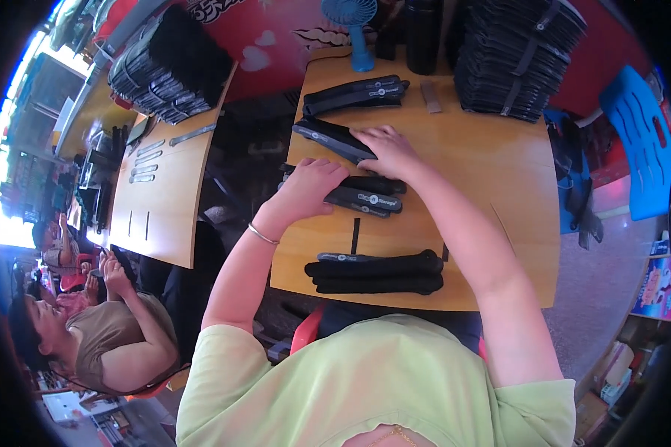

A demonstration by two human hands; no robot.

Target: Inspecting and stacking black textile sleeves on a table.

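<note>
Several folded black fabric strips with grey printed bands lie in bundles across the wooden table. My left hand [312, 186] curls over the left end of the middle bundle [365, 198], its thumb along the near side. The right end of the bundle just beyond it [332, 139], which lies at a slant, is gripped by my right hand [386, 152]; the fingertips are partly hidden. Farther back is another bundle [356, 94]. Close to my body rests a black stack [376, 274] with a grey band on its far side.
A tall stack of folded black pieces [514, 59] stands at the back right, beside a dark cylinder [423, 37]. A blue fan [358, 37] is at the back. Left, a second table [168, 194] carries grey strips and a black pile [173, 67]; a co-worker [119, 335] sits beside it.
</note>
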